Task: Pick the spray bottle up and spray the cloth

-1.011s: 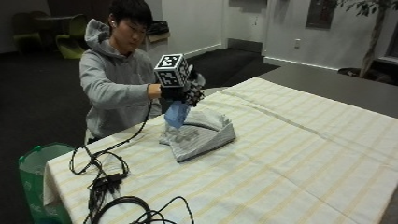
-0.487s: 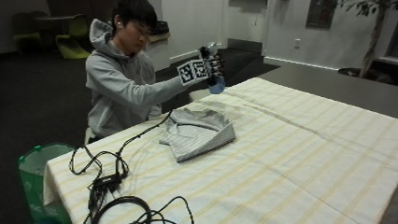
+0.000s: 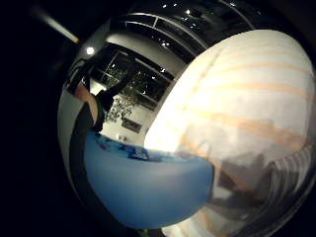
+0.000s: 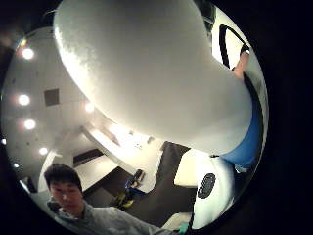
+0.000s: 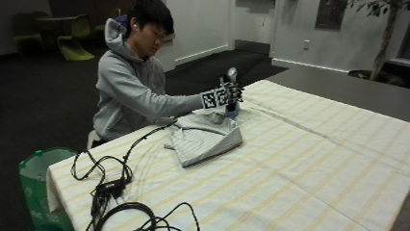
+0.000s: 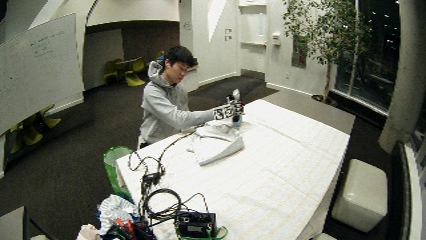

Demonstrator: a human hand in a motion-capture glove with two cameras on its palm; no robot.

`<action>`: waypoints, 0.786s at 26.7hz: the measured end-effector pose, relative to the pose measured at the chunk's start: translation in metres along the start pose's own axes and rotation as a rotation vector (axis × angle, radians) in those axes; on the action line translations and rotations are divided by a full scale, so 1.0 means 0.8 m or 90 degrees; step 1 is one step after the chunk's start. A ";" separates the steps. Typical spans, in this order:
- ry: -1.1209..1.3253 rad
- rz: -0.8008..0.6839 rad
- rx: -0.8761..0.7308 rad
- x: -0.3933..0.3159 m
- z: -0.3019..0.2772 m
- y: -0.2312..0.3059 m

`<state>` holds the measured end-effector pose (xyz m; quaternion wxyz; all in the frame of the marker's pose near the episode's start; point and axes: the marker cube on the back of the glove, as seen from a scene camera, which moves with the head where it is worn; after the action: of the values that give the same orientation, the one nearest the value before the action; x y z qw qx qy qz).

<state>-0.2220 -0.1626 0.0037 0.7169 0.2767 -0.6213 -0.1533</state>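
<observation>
A spray bottle with a white head and a blue body stands upright at the table's back edge, just beyond the cloth. My gloved right hand grips it around the neck, fingers curled. Its base is at or just above the tablecloth; I cannot tell which. The grey striped cloth lies crumpled on the table in front of the bottle. The little finger side palm view shows the blue body close up, with the cloth beside it. The white head fills the thumb side palm view.
A cream striped tablecloth covers the table. Black cables lie coiled at the near left corner. A green bin stands beside that corner. The seated person's bare left hand is hidden.
One second ago the bottle hung tilted over the cloth. The hand then raised it away toward the far edge and has now lowered it upright beside the cloth.
</observation>
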 end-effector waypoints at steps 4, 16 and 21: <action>0.007 -0.011 -0.037 0.007 0.006 0.000; 0.060 0.008 -0.267 -0.026 -0.085 0.074; 0.106 -0.018 -0.137 -0.042 -0.156 0.081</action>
<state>-0.1142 -0.0662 0.0049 0.7891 0.2191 -0.5358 -0.2057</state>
